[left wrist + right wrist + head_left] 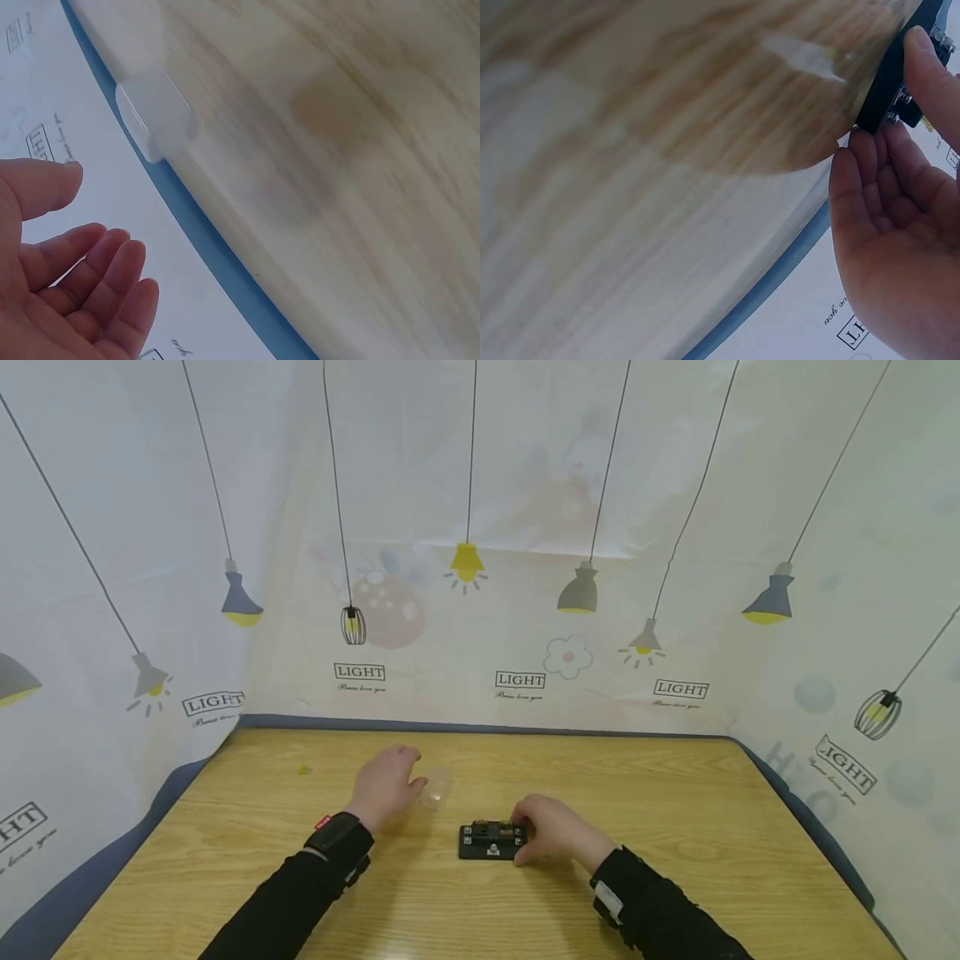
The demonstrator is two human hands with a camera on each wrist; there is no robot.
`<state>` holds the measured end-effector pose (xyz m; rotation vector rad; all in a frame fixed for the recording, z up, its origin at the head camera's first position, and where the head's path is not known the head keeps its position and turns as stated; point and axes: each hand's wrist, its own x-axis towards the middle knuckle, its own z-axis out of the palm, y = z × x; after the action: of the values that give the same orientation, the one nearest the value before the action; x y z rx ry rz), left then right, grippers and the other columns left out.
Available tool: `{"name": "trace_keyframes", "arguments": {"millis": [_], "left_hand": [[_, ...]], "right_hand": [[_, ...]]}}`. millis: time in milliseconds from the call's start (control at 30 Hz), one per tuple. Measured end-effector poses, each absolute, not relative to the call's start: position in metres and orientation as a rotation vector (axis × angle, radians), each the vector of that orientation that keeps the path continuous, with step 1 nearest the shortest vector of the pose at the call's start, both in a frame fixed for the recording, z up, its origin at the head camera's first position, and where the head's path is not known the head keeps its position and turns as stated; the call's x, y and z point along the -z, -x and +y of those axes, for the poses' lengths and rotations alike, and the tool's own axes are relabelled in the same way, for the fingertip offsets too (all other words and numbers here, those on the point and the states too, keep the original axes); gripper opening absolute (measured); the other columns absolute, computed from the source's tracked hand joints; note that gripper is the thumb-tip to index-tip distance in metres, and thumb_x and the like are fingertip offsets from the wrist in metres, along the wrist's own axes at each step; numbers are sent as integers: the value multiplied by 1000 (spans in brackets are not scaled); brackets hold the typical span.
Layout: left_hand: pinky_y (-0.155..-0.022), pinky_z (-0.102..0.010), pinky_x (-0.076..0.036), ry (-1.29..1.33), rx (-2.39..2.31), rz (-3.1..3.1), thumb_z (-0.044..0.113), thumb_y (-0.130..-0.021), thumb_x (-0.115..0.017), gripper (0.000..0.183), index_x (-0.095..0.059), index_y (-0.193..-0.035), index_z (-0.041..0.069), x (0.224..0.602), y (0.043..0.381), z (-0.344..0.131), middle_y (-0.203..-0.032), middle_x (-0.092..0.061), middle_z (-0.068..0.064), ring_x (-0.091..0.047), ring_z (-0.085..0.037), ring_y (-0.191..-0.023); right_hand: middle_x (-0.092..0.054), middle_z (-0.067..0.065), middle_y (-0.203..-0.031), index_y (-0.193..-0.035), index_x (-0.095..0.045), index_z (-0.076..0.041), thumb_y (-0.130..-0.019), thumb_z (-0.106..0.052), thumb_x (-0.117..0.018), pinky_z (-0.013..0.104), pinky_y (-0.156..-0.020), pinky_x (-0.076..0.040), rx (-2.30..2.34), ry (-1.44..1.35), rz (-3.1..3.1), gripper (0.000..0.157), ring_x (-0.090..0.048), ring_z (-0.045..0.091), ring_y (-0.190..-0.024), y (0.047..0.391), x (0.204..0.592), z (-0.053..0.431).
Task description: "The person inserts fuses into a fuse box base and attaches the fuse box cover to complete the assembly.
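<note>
A small black device (492,843) with metal terminals along its base and parts mounted on top is on the wooden table, in front of the person. My right hand (553,831) grips its right end, thumb on the near side and fingers on the far side. The right wrist view shows the black base (891,75) edge-on between thumb and fingers. Farther left, my left hand (384,787) holds nothing, its fingers loosely bent. Just right of its thumb lies a clear plastic piece (437,788); this see-through cover-like piece (155,112) has rounded corners in the left wrist view.
A small yellow bit (305,770) lies at the back left of the wood-grain table (645,793). A blue strip (480,727) runs along the table's far edge. White curtains (450,468) printed with lamps enclose the back and both sides.
</note>
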<state>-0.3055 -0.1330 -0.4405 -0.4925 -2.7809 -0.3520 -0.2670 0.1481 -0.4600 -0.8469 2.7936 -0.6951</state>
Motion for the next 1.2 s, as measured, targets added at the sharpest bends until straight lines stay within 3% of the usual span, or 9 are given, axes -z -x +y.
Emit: {"name": "trace_keyframes", "arguments": {"millis": [467,1200], "left_hand": [[-79,-45,-47,277,373,-2849,23,-84,-68,37,-61,-113,0,438,320,-172,-106,-61,-17,-58,-33,-95],[-72,-49,-46,-2,427,-2921,19,-88,-62,36,-57,-115,-4,425,340,-238,-108,-54,-25,-56,-38,-91]], "right_hand": [[-53,-1,-88,-102,-62,-8,-68,-26,-82,32,-69,-43,692,844,2792,43,-46,12,-73,265,459,149],[-53,-1,-88,-102,-62,-8,-68,-27,-82,33,-69,-42,673,845,2799,44,-46,13,-74,265,457,149]]}}
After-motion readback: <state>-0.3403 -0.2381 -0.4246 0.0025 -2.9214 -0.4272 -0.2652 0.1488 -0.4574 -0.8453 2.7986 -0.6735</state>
